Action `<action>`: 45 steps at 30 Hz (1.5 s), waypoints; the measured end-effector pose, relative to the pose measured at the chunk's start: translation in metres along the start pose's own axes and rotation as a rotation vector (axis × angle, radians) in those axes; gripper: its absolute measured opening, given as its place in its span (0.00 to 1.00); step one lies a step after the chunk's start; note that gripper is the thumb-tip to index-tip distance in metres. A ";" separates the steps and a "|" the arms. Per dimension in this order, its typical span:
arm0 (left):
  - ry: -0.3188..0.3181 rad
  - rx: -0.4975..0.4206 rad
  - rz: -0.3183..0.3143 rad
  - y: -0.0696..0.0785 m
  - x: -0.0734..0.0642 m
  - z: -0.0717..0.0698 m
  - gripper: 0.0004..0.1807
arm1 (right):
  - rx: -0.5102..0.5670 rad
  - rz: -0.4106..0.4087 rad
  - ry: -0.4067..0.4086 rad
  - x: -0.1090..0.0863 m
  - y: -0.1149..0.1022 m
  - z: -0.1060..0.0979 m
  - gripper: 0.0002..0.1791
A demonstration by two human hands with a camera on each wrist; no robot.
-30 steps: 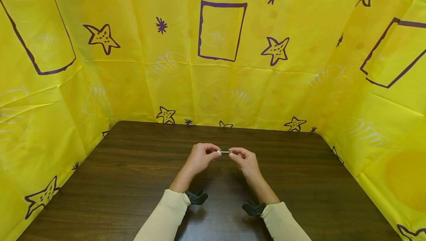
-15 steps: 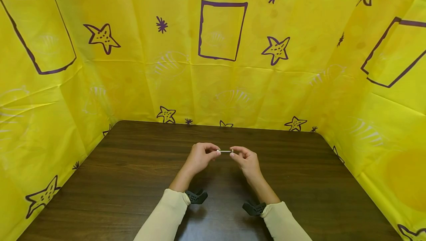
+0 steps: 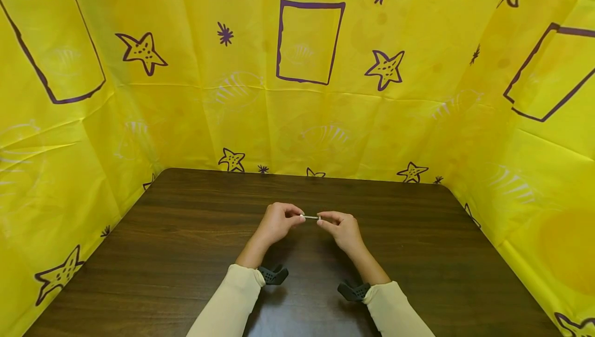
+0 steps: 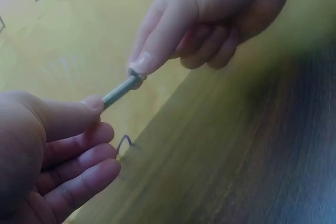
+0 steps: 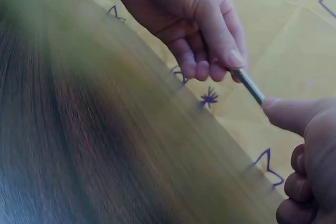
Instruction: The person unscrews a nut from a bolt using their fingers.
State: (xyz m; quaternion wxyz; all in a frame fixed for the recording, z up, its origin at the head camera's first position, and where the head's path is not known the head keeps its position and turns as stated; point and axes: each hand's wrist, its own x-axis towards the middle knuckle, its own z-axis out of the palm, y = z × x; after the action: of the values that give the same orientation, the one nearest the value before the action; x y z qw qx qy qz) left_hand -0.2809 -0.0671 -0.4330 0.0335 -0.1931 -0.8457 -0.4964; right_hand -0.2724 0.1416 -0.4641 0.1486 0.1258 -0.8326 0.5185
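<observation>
A thin metal bolt (image 3: 310, 217) lies roughly level between both hands, held above the table. The left hand (image 3: 277, 223) pinches one end of it between thumb and forefinger, and the fingertips hide that end. In the left wrist view, ridged thread shows along the bolt's shank (image 4: 119, 92). A small nut (image 4: 137, 78) sits at the other end, where the right hand (image 3: 344, 229) pinches it with thumb and forefinger. From the right wrist view, only a short stretch of the shank (image 5: 250, 86) shows between the two thumbs.
A dark wood-grain table (image 3: 186, 244) spreads under the hands. Yellow cloth (image 3: 307, 115) with purple starfish and frame drawings hangs at the back and both sides. Dark bands (image 3: 274, 275) sit on both wrists by the light sleeves.
Both hands have come slightly down in the head view and a little left, carrying the bolt along. The nut at the right fingertips shows more than it did one second ago.
</observation>
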 end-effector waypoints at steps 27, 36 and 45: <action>-0.072 0.042 -0.075 -0.030 -0.004 0.002 0.03 | -0.518 0.033 -0.224 -0.006 0.001 -0.002 0.11; -0.122 0.088 -0.075 -0.032 -0.003 0.001 0.03 | -0.563 0.039 -0.223 -0.007 0.001 0.000 0.11; -0.105 0.138 -0.047 -0.033 -0.002 0.004 0.03 | -0.555 0.025 -0.231 -0.007 0.002 -0.001 0.11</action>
State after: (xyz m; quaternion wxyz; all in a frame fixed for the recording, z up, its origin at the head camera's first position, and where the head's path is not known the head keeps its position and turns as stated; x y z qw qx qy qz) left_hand -0.2906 -0.0787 -0.4629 -0.0093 -0.1961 -0.8827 -0.4269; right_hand -0.2666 0.1435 -0.4680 0.0752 0.1283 -0.9553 0.2553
